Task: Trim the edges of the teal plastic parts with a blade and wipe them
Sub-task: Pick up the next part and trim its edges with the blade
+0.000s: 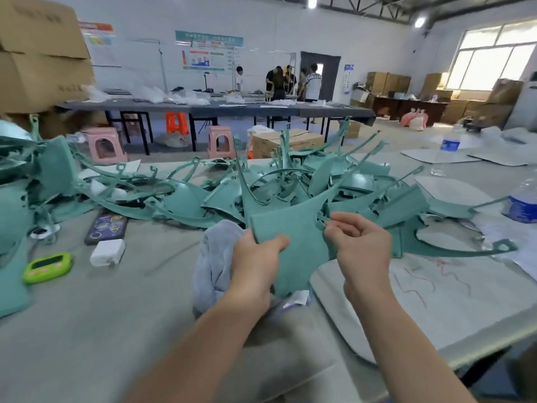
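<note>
Centre frame: the left hand grips the part at its left edge, thumb on top, and the right hand pinches its right edge, the part's long axis running up-frame.

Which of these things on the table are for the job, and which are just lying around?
For the job: held teal part, gripped by the left hand and pinched by the right hand; grey cloth; pile of teal parts.
Just lying about: green timer; white charger; dark phone; water bottle.
</note>
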